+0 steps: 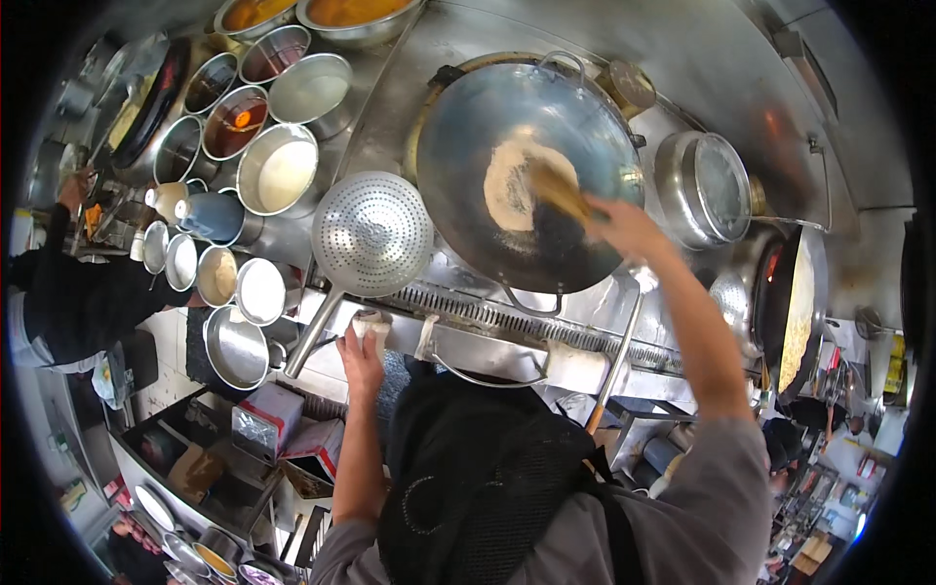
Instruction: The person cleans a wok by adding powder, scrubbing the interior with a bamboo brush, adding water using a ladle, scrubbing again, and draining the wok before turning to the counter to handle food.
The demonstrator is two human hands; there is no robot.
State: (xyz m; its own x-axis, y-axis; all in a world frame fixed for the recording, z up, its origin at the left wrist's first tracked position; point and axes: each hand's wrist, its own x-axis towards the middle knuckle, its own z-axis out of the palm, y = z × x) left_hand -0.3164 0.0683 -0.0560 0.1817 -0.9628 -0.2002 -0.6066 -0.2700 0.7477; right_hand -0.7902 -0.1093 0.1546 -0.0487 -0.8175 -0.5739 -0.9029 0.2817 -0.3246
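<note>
My right hand (618, 225) grips the handle of a wok brush (559, 191), whose motion-blurred bristles are inside a large steel wok (453, 139). Pale, foamy liquid (506, 191) lies around the brush at the wok's bottom. Down at the stove's front edge, my left hand (362, 362) touches a folded whitish cloth (373, 327); the fingers are partly hidden, so its grip is unclear. A perforated steel strainer (374, 232) rests left of the wok, its handle slanting down toward the front edge. To the right, a long-handled ladle (621, 351) leans over that edge.
Steel bowls of liquids and seasonings (278, 170) crowd the left side, with squeeze bottles (208, 213) among them. A lidded steel pot (695, 190) stands right of the wok. Beyond a drain grate (468, 311) runs the counter edge. A co-worker in black (88, 307) is at far left.
</note>
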